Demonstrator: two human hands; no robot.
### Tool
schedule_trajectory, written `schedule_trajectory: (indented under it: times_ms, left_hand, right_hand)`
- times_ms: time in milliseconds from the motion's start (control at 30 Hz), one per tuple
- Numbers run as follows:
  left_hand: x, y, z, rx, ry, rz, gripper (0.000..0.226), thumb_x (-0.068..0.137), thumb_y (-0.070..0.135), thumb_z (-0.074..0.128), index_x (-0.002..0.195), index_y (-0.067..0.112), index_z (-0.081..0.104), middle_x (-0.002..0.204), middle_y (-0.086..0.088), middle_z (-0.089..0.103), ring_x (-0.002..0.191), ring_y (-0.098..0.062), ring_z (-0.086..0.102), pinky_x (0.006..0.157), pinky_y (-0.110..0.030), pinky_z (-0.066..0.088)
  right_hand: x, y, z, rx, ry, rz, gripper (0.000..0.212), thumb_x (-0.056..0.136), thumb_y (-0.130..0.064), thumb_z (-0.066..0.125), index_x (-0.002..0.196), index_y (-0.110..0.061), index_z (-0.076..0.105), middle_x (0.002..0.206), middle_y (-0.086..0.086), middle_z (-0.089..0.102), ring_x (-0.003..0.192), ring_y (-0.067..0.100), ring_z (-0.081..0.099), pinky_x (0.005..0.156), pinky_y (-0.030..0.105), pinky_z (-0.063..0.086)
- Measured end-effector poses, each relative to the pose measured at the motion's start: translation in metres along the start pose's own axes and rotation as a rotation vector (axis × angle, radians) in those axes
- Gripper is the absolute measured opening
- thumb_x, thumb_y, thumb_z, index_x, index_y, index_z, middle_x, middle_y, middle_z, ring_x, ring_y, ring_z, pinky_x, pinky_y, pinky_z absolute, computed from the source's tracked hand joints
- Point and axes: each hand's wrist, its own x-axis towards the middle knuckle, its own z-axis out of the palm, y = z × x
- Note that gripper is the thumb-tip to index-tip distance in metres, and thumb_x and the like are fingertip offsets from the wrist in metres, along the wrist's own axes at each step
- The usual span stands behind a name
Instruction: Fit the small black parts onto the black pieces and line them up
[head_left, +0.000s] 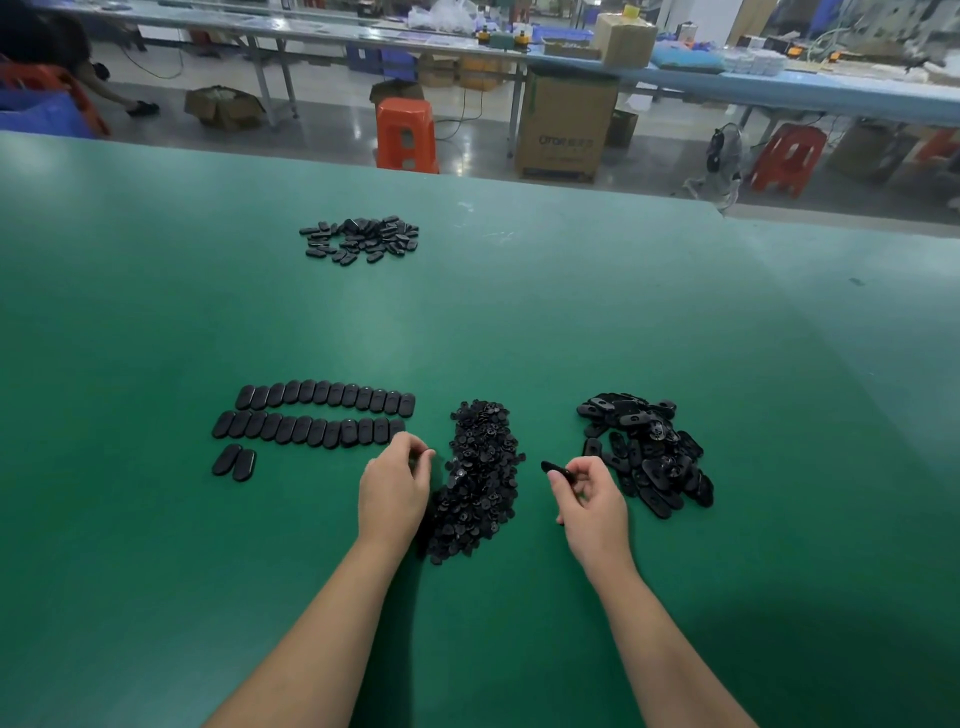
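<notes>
We note the right hand (589, 491) pinching one oval black piece (557, 470) between thumb and fingertips, just beside the loose heap of pieces (647, 452). The left hand (397, 486) has its fingers curled at the edge of the pile of small black parts (480, 478) — whether it holds one we cannot tell. Risks: a part seated crooked, or a wrist nudging the finished rows (317, 418) out of line.

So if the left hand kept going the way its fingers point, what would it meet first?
Probably the near row of lined-up black pieces: the left hand points up and slightly right, fingertips just short of the row's right end, though height is unclear.
</notes>
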Motion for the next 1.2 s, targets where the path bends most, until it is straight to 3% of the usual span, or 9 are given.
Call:
schedule_trajectory:
  times_ms: [100,233,333,467,533,700,833,1000,1200]
  left_hand:
    - [0.0001,-0.0003,-0.0007,-0.027,-0.007,0.014,0.013,0.095,0.02,0.066,0.085,0.022,0.059,0.076,0.014,0.061,0.069,-0.001,0.058,0.061,-0.024,0.049]
    - [0.0007,0.0004,-0.0021,-0.058,-0.014,0.005,0.013,0.092,0.017,0.071,0.083,0.021,0.061,0.079,0.012,0.06,0.074,-0.001,0.057,0.063,-0.013,0.04]
    - [0.0012,0.0014,-0.0034,-0.061,-0.009,0.004,0.01,0.092,0.017,0.07,0.086,0.022,0.064,0.079,0.014,0.061,0.075,0.002,0.056,0.063,-0.009,0.038]
    - [0.0012,-0.0002,-0.0027,-0.039,-0.005,0.02,0.007,0.095,0.015,0.065,0.096,0.017,0.071,0.085,0.012,0.064,0.077,0.002,0.056,0.067,-0.007,0.039]
    - [0.0008,-0.0013,-0.0022,-0.053,-0.005,0.013,0.013,0.095,0.01,0.064,0.102,0.016,0.072,0.09,0.01,0.066,0.08,0.001,0.057,0.074,-0.013,0.044]
    - [0.0009,-0.002,-0.0001,-0.059,0.01,0.042,0.022,0.096,0.006,0.062,0.115,0.01,0.073,0.106,0.001,0.072,0.094,-0.01,0.062,0.088,-0.02,0.045]
    - [0.0006,-0.0024,-0.0004,-0.047,0.013,0.052,0.017,0.096,0.008,0.063,0.106,0.012,0.076,0.1,0.004,0.072,0.089,-0.007,0.06,0.085,-0.019,0.045]
    - [0.0012,-0.0025,0.0001,-0.048,0.008,0.036,0.016,0.097,0.01,0.062,0.104,0.015,0.075,0.094,0.011,0.066,0.086,-0.006,0.06,0.08,-0.018,0.044]
    - [0.0019,-0.0028,0.001,-0.033,-0.005,0.02,0.016,0.097,0.011,0.062,0.105,0.016,0.075,0.094,0.011,0.066,0.085,-0.006,0.06,0.079,-0.02,0.046]
  right_hand:
    - [-0.0001,-0.0002,0.001,0.014,0.005,0.006,0.012,0.098,-0.022,0.066,0.103,-0.025,0.056,0.08,0.002,0.062,0.054,0.004,0.057,0.055,0.022,0.051]
    - [-0.0012,0.001,0.0008,0.067,-0.011,-0.001,0.035,0.101,-0.015,0.061,0.13,-0.033,0.06,0.093,0.0,0.065,0.063,0.009,0.062,0.066,0.021,0.056]
    - [-0.0008,0.0013,0.001,0.066,-0.008,-0.006,0.024,0.099,-0.009,0.062,0.11,-0.028,0.071,0.098,0.0,0.07,0.074,0.007,0.069,0.071,0.018,0.056]
    - [-0.0028,0.0008,0.0013,0.152,0.034,0.033,0.018,0.094,-0.005,0.069,0.092,-0.023,0.065,0.087,-0.004,0.075,0.087,0.01,0.074,0.077,0.022,0.058]
    - [-0.0031,0.0012,0.0022,0.134,0.046,0.011,0.02,0.096,-0.006,0.066,0.095,-0.024,0.059,0.091,-0.006,0.075,0.09,0.005,0.074,0.08,0.024,0.06]
    - [-0.0029,-0.0026,0.0029,0.051,0.049,-0.093,0.034,0.104,-0.006,0.051,0.125,-0.032,0.055,0.114,-0.011,0.055,0.096,-0.004,0.07,0.082,0.008,0.051]
    - [-0.003,-0.001,0.0016,0.044,0.055,-0.092,0.025,0.102,-0.011,0.057,0.102,-0.036,0.06,0.111,-0.007,0.063,0.096,0.0,0.07,0.084,0.019,0.057]
    - [-0.0039,0.0011,0.0011,0.02,0.095,-0.033,0.023,0.101,-0.018,0.06,0.097,-0.038,0.052,0.098,-0.017,0.071,0.091,-0.01,0.065,0.074,0.011,0.05]
    - [-0.0049,-0.002,0.0018,0.087,0.029,0.0,0.024,0.104,-0.017,0.055,0.12,-0.034,0.049,0.095,-0.018,0.077,0.094,-0.005,0.071,0.078,0.007,0.048]
